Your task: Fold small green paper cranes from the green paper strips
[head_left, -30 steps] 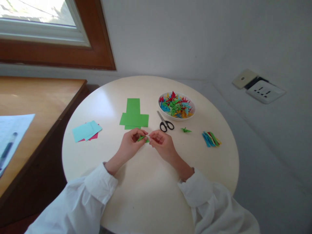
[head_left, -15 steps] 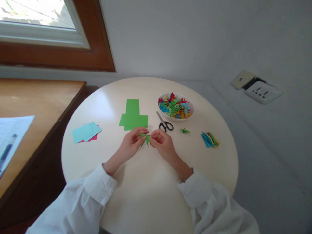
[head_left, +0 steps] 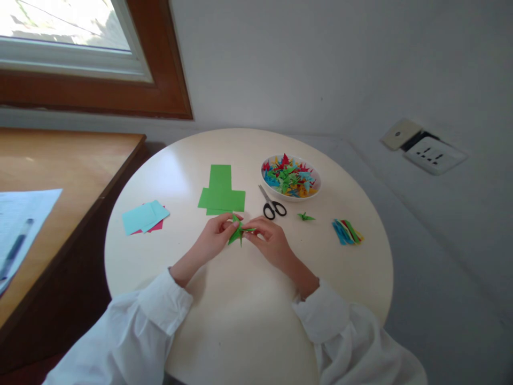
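Between my two hands is a green paper crane point(head_left: 236, 231), its pointed parts spread out over the table. My left hand point(head_left: 218, 233) pinches it from the left, thumb and fingers closed on the paper. From the right, my right hand point(head_left: 267, 235) pinches another part of it, and a green tip shows above the thumb. Just beyond my hands lie flat sheets of green paper point(head_left: 221, 187), overlapping. Black-handled scissors point(head_left: 272, 206) rest beyond my right hand, blades pointing away. A finished-looking small green crane point(head_left: 306, 216) lies farther right.
A white bowl point(head_left: 318, 193) full of colourful paper cranes stands at the back right of the round table point(head_left: 240, 337). Folded coloured paper strips point(head_left: 347, 232) lie at the right, light blue and red sheets point(head_left: 145, 216) at the left. A wooden desk point(head_left: 76, 160) adjoins on the left.
The green crane has turned and its points now spread wider between my fingers. My right hand has shifted its hold on it. The view has moved slightly.
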The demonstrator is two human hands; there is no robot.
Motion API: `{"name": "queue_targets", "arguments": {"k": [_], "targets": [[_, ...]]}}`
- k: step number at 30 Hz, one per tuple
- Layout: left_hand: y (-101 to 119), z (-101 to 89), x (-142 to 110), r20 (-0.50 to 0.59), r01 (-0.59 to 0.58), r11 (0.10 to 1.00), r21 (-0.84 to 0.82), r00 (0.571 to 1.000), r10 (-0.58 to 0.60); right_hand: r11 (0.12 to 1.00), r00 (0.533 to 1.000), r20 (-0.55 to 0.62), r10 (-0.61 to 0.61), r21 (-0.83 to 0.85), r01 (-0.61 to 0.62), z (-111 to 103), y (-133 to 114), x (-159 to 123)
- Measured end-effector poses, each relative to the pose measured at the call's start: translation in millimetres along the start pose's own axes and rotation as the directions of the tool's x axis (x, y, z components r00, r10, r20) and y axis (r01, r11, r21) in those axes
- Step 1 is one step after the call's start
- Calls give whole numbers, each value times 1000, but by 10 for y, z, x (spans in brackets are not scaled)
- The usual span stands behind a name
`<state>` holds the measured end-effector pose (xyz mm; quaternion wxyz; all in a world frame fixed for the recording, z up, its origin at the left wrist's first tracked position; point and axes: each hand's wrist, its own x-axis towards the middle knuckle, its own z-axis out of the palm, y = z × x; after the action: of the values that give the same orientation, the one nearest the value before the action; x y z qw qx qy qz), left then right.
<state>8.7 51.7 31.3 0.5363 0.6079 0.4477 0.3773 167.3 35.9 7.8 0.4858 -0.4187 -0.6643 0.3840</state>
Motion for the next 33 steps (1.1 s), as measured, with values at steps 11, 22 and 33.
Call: {"name": "queue_targets", "arguments": {"k": [11,22,33], "targets": [[-29,14,1,102,-10,999,-45,995,15,989,998,-19,-64,-132,60,25,-36,-12],[-98,12,-30,-152,-150,984,99,975,164,991,977,-204,64,-101,-86,-20,-17,8],[-135,21,-22,-156,-232,954,188,952,262,988,970,-193,144,79,-131,34,55,4]]}}
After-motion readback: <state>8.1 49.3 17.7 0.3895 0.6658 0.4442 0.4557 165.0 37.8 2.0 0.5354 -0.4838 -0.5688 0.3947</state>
